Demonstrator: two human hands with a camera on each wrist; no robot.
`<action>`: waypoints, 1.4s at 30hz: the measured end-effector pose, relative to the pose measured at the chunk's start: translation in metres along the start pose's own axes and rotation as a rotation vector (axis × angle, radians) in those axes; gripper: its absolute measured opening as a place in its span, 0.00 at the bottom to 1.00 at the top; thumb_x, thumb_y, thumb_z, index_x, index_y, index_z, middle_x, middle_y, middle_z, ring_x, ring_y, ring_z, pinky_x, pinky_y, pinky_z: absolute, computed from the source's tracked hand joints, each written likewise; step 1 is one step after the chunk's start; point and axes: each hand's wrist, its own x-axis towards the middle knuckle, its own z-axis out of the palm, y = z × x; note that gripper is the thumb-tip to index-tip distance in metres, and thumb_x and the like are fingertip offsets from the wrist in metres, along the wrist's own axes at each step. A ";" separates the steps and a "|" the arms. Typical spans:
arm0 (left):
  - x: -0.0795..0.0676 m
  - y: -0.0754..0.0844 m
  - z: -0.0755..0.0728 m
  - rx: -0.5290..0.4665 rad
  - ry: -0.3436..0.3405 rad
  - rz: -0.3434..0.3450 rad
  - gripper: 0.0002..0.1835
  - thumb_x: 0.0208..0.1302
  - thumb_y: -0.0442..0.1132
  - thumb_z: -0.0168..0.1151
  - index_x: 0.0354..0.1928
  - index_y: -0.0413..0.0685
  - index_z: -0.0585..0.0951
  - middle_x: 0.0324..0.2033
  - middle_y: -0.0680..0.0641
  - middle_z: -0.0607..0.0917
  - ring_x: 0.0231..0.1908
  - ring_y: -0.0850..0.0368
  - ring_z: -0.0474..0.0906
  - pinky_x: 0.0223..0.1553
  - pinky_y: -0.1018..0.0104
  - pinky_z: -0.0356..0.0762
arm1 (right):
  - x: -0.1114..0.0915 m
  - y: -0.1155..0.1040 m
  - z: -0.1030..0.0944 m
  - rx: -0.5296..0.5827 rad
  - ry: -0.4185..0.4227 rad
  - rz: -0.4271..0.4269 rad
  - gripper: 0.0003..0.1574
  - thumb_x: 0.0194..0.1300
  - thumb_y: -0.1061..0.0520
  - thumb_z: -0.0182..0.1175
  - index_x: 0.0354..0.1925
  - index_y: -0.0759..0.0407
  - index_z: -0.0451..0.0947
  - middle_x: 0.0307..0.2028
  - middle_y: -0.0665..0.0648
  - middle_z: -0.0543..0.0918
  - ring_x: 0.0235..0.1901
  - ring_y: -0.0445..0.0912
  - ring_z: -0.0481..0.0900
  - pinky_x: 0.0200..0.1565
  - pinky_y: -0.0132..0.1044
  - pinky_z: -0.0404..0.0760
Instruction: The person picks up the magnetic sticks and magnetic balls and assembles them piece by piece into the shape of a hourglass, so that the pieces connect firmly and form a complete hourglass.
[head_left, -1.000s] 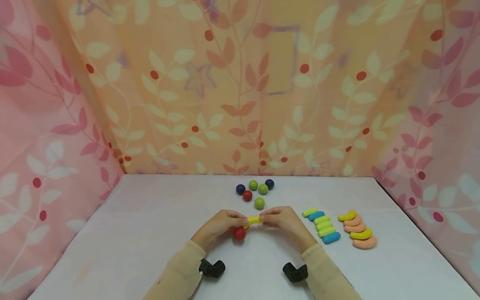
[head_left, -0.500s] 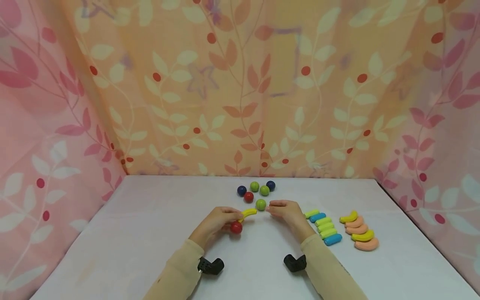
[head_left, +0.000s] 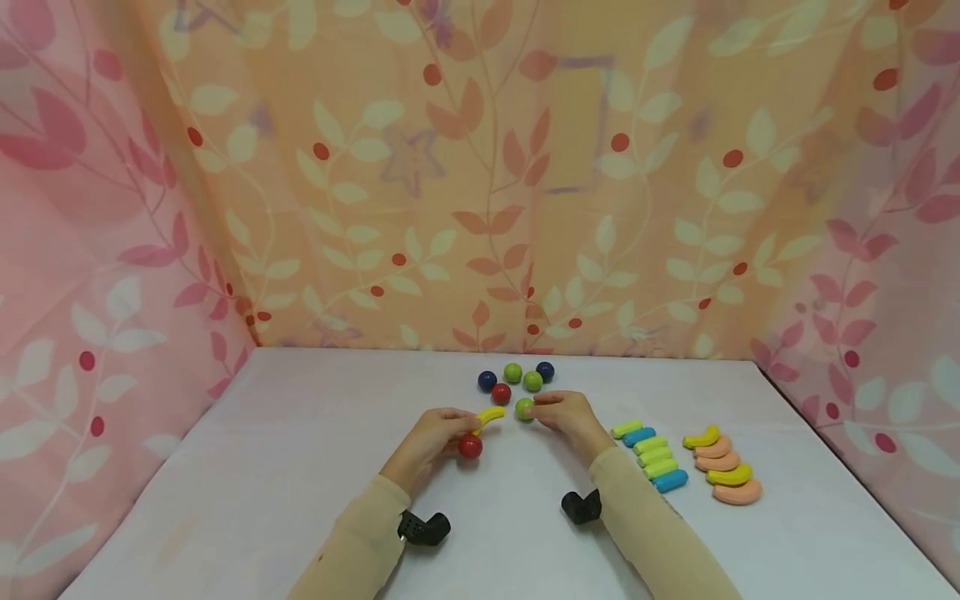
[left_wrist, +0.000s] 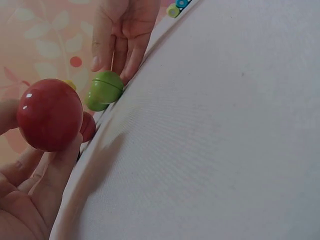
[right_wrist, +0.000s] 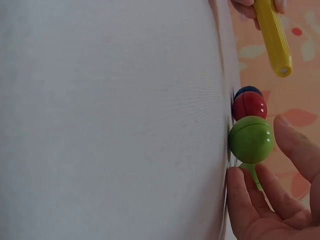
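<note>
My left hand pinches a yellow curved stick with a shiny red ball at its near end, lifted off the table. Up close in the left wrist view, the red ball hides most of the stick. A small metallic dot shows on the free end of the yellow stick in the right wrist view. My right hand reaches to the nearest green ball. Its thumb and fingers stand apart around that green ball, which sits on the table.
Behind lie another red ball, a dark blue ball and several more balls. To the right are a column of straight sticks, green and blue, and a column of curved pieces, yellow and peach. A floral curtain encloses the white table.
My right hand has let go of the yellow stick's far end and moved forward to the green ball. My left hand keeps the stick and red ball, now tilted and slightly farther forward.
</note>
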 end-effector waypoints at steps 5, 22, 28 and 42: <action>0.001 -0.001 0.001 -0.013 0.015 -0.008 0.16 0.61 0.41 0.70 0.48 0.39 0.84 0.41 0.44 0.88 0.38 0.56 0.82 0.43 0.65 0.85 | 0.003 -0.001 0.004 -0.027 0.010 0.003 0.30 0.55 0.58 0.74 0.56 0.63 0.81 0.56 0.62 0.81 0.44 0.44 0.80 0.54 0.37 0.83; 0.002 -0.006 0.003 -0.030 0.019 -0.020 0.15 0.61 0.40 0.69 0.47 0.38 0.84 0.41 0.44 0.87 0.36 0.58 0.81 0.38 0.68 0.85 | -0.005 0.001 0.005 -0.077 -0.045 -0.067 0.26 0.55 0.61 0.74 0.53 0.62 0.83 0.52 0.61 0.85 0.43 0.43 0.84 0.49 0.37 0.86; 0.001 -0.004 0.004 -0.017 0.023 -0.024 0.15 0.61 0.39 0.69 0.47 0.38 0.85 0.41 0.45 0.87 0.35 0.58 0.81 0.38 0.68 0.84 | -0.018 -0.007 0.005 -0.153 -0.068 -0.080 0.23 0.57 0.56 0.74 0.52 0.56 0.85 0.51 0.57 0.86 0.49 0.48 0.81 0.59 0.45 0.81; -0.003 -0.006 0.003 0.080 -0.096 -0.002 0.14 0.61 0.40 0.70 0.44 0.39 0.85 0.36 0.47 0.88 0.34 0.58 0.81 0.40 0.66 0.86 | -0.025 -0.006 0.007 -0.189 -0.101 -0.118 0.22 0.58 0.58 0.73 0.52 0.56 0.85 0.48 0.55 0.88 0.47 0.46 0.82 0.58 0.43 0.81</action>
